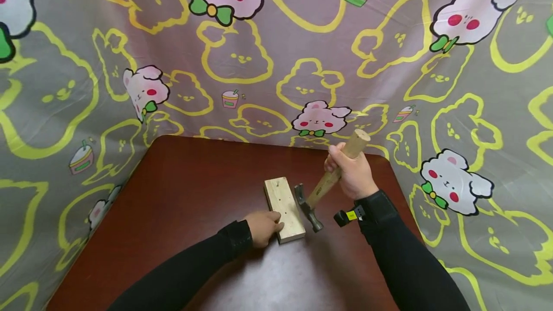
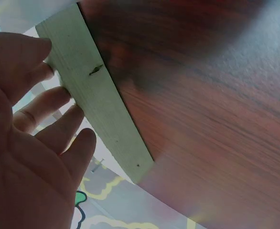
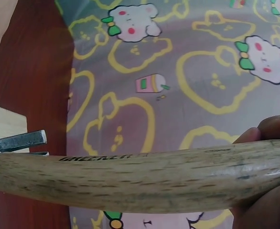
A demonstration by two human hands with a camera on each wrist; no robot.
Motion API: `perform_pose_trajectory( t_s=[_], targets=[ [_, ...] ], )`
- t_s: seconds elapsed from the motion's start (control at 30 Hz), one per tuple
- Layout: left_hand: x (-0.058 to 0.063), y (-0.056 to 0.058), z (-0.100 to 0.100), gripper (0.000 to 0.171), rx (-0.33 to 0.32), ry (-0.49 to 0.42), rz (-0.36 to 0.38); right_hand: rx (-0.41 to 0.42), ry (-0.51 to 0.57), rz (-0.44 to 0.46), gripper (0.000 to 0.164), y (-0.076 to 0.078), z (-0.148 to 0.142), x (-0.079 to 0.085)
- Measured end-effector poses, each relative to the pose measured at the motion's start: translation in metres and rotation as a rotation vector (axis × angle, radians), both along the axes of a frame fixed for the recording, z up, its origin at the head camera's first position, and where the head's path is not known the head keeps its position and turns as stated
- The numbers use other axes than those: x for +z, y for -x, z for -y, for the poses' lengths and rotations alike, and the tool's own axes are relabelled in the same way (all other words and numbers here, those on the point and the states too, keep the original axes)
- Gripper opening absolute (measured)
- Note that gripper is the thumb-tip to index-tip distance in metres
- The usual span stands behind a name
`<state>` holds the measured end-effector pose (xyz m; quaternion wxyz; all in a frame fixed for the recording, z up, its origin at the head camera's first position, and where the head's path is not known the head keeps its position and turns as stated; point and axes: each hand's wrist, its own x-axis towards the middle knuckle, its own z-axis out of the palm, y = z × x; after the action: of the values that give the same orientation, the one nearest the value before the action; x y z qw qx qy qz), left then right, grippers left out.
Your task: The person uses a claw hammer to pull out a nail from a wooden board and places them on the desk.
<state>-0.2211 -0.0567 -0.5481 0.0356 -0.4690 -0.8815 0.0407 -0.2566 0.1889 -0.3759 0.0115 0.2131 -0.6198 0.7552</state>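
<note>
A pale wooden block (image 1: 285,208) lies lengthwise on the table, with a small nail (image 1: 278,184) standing in its far end. Dark spots mark its top. My left hand (image 1: 262,228) rests against its left long edge, the fingertips touching it near the close end. In the left wrist view the palm faces the camera and the fingers (image 2: 75,157) reach loosely to the block's edge (image 2: 102,100). My right hand (image 1: 356,174) grips the wooden handle of a claw hammer (image 1: 326,184) near its butt end. The metal hammer head (image 1: 308,210) hangs just right of the block.
The reddish-brown table (image 1: 194,186) has rounded far corners and a bright glare at its near side. A patterned cloth (image 1: 259,61) with rabbit faces rises behind it and along both sides. A wrist camera (image 1: 345,217) sticks out from the right cuff.
</note>
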Motion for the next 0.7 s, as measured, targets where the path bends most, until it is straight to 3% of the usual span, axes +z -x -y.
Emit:
perform_pose_trajectory(
  t_s=[0.2, 0.33, 0.5, 0.7],
  targets=[
    [0.002, -0.004, -0.004, 0.046, 0.037, 0.057, 0.051, -0.019, -0.089, 0.079, 0.029, 0.018, 0.019, -0.009],
    [-0.004, -0.003, -0.007, 0.054, 0.032, 0.08, 0.057, -0.015, -0.174, 0.115, 0.032, 0.03, 0.035, -0.014],
    [-0.008, -0.003, -0.01, 0.056, 0.017, 0.094, 0.063, -0.002, -0.206, 0.188, 0.032, 0.043, 0.055, -0.021],
    [0.001, -0.005, 0.002, 0.054, 0.027, 0.1, 0.082, -0.043, -0.255, 0.218, 0.035, 0.062, 0.087, -0.021]
  ],
)
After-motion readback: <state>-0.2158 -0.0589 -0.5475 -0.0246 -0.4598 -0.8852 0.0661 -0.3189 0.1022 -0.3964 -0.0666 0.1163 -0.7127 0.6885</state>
